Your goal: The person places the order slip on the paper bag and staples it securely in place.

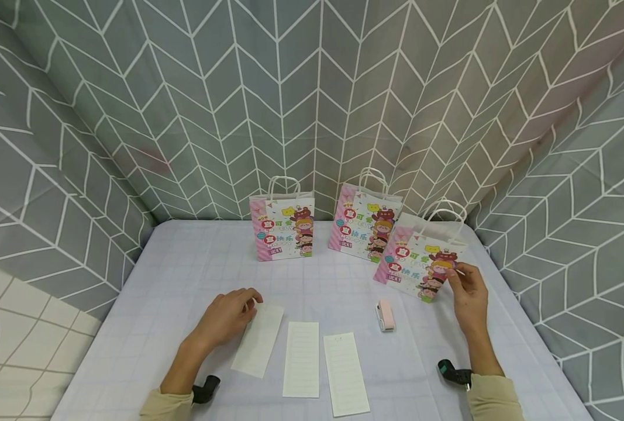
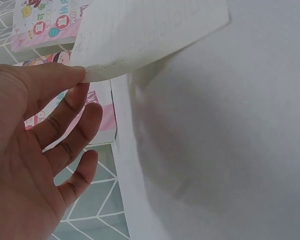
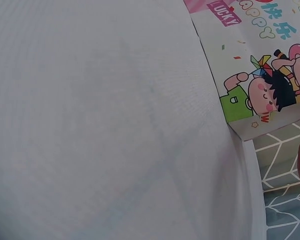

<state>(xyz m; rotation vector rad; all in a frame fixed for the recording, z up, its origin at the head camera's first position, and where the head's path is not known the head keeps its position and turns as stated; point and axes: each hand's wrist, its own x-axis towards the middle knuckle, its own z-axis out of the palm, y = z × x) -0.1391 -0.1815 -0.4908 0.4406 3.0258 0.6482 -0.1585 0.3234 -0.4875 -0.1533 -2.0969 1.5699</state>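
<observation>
- Flat on the pale, cloth-covered table: right slip and middle slip, ruled oblongs of paper;
- pinched between thumb and forefinger of the left hand, other fingers loosely spread: left slip, bowed at the held end;
- beyond, rounded pink stapler;
- pinched at one edge by the right hand: tilted paper bag with arched handles;
- behind, upright centre bag and left bag, boxy;
- farthest, creased zigzag-patterned curtain

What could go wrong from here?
The left hand pinches the left paper slip near one end only, so it could droop or slip free.
The right hand grips the right bag at its side edge; it might twist and knock the middle bag close by.
</observation>
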